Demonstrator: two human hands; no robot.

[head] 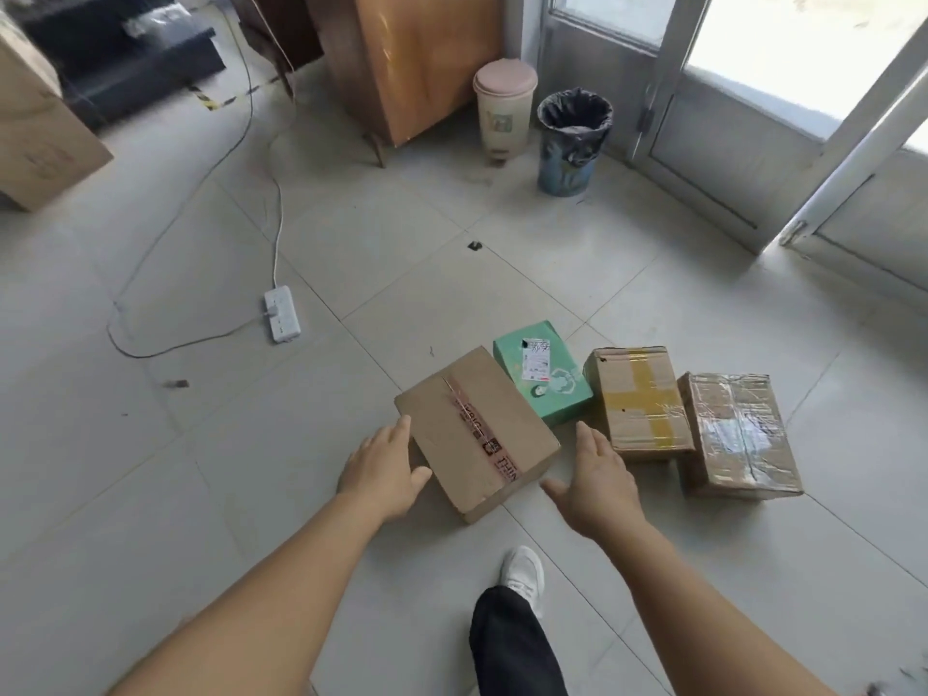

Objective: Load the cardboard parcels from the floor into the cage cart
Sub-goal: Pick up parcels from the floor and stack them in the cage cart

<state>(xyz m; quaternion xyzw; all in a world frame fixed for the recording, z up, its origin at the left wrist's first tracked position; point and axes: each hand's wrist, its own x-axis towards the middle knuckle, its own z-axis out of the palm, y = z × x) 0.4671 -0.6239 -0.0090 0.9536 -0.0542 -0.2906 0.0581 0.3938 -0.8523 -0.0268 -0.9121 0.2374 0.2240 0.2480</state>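
A brown cardboard parcel with red printed tape [467,424] lies on the tiled floor in front of me. My left hand [386,469] is at its left side, fingers straight, thumb close to the box's near edge. My right hand [600,482] hovers open just right of the box, apart from it. Behind it lies a green parcel [545,374]. To the right are a brown parcel with yellow tape [638,404] and a parcel wrapped in clear tape [738,434]. No cage cart is in view.
A white power strip [282,314] and its cables lie on the floor at left. A pink-lidded bin [503,110] and a bag-lined bin [572,143] stand by a wooden cabinet [417,57]. A large carton [35,128] is far left. My white shoe [525,575] is below the box.
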